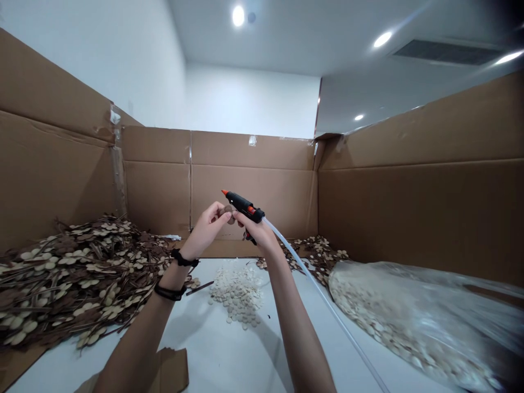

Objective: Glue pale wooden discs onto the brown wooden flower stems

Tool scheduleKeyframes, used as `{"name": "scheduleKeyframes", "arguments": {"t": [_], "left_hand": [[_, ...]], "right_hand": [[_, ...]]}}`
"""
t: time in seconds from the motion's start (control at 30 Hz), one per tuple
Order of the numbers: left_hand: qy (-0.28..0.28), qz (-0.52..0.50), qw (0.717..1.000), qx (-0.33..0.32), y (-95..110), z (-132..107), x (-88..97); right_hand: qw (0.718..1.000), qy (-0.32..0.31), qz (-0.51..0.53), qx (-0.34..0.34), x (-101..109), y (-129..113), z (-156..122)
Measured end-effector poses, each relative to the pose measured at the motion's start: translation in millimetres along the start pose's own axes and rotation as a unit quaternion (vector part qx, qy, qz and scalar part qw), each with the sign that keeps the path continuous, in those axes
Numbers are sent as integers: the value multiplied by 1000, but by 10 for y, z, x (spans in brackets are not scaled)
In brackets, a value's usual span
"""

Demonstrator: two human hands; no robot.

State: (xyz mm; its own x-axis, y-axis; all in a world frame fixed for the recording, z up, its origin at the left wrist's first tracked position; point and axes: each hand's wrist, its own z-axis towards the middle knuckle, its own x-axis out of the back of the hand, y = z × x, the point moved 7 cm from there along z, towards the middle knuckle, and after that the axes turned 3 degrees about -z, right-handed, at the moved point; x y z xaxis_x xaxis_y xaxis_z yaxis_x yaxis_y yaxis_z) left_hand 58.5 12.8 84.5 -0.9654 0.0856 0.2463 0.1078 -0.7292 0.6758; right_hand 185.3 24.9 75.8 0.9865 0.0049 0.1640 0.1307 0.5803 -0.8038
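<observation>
My right hand (256, 229) grips a black glue gun (244, 205) with an orange tip pointing up and left; a clear glue stick (311, 275) trails from its back toward the lower right. My left hand (208, 226) is raised beside it, fingers pinched on a small brown wooden piece (228, 210) held against the right hand's fingers. Both hands hover above a white table (229, 355).
A big heap of brown and pale wooden flower pieces (73, 273) fills the left. A small pile of pale round discs (239, 292) lies mid-table. A clear bag of discs (409, 316) sits right. Cardboard walls (254, 180) surround the table. A cardboard scrap (172, 368) lies near.
</observation>
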Motion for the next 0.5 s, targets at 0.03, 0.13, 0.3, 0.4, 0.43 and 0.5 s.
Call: {"name": "scheduleKeyframes", "arguments": {"t": [0.03, 0.13, 0.3, 0.4, 0.43, 0.5], "left_hand": [[-3, -10, 1000, -3, 13, -3, 0], [-1, -18, 1000, -14, 39, -6, 9], [0, -30, 1000, 5, -28, 22, 50], [-60, -32, 997, 24, -96, 39, 47], [-78, -30, 996, 28, -123, 42, 59], [-104, -18, 994, 40, -214, 49, 111]], "right_hand": [[1000, 1, -3, 0, 6, 7, 1], [1000, -2, -13, 16, 17, 19, 10], [999, -12, -17, 34, 11, 60, 46], [999, -13, -15, 34, 6, 76, 63], [999, -12, -18, 34, 13, 81, 68], [999, -1, -28, 31, 55, 102, 79]]}}
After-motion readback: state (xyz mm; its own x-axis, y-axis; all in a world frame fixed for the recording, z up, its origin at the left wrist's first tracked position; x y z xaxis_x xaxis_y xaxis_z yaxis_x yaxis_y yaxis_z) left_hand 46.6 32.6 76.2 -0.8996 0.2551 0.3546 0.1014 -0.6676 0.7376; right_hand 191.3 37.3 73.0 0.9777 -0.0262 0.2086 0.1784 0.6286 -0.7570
